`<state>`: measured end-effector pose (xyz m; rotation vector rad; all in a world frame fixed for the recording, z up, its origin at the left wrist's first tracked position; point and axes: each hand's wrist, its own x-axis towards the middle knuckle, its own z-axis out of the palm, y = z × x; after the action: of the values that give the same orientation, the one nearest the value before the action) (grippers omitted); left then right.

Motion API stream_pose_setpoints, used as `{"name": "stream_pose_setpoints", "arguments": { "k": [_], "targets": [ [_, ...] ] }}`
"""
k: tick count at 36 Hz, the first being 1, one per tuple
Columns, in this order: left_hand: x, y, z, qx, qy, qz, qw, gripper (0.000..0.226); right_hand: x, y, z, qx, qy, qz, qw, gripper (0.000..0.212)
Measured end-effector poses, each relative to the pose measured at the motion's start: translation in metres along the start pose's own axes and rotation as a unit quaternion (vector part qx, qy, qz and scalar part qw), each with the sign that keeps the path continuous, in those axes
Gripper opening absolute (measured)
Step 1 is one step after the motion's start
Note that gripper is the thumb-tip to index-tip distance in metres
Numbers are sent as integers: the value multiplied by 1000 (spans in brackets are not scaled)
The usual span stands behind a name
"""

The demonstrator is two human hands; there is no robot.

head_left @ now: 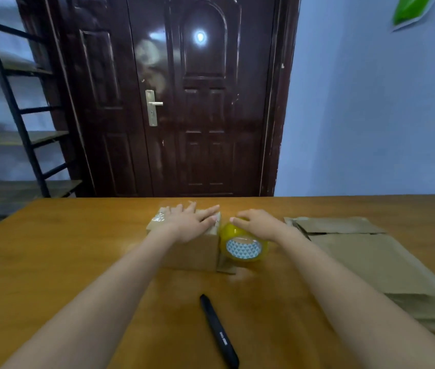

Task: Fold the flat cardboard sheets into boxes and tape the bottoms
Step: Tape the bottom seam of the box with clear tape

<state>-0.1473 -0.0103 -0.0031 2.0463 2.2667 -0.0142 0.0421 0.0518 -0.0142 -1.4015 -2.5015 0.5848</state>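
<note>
Head camera view, looking down over a wooden desk [51,262]: a folded cardboard box [189,251] stands at the desk's middle, its upper face carrying clear tape that shines near the left corner. The left hand [193,222] lies flat on top of the box with fingers straight and spread, covering most of that face. The right hand [257,225] curls over a yellow roll of packing tape [243,245], gripping it from above just beside the box's right edge, where a small flap juts out below the roll. The two hands sit close together but apart. To the right, a stack of flat cardboard sheets [370,259] lies on the desk, partly hidden by the right forearm. A black pen-shaped tool [219,331] rests nearer the camera between the forearms. Behind the desk stand a dark brown panelled door [179,102], a metal shelving rack [11,115] at left and a pale blue wall [370,115].
</note>
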Motion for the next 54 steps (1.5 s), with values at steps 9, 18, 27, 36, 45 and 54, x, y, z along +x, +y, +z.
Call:
{"name": "stream_pose_setpoints", "arguments": {
  "k": [9,18,27,36,45,54],
  "targets": [
    [-1,6,-2,57,2,6,998,54,-11,9,6,-151,284,-89,943,28],
    [-1,19,-6,-117,11,227,967,52,-77,-29,10,-16,92,-114,989,35],
    [11,15,-3,-145,-12,213,966,44,-130,-55,70,-149,-189,-60,969,48],
    [4,14,-10,-149,-51,221,963,42,-131,-24,75,-39,-18,24,999,13],
    [12,15,-20,-217,-174,178,944,57,-119,-7,39,49,160,4,986,33],
    [13,15,-19,-216,-188,167,943,61,-84,-34,26,59,123,25,990,24]
  ]
}}
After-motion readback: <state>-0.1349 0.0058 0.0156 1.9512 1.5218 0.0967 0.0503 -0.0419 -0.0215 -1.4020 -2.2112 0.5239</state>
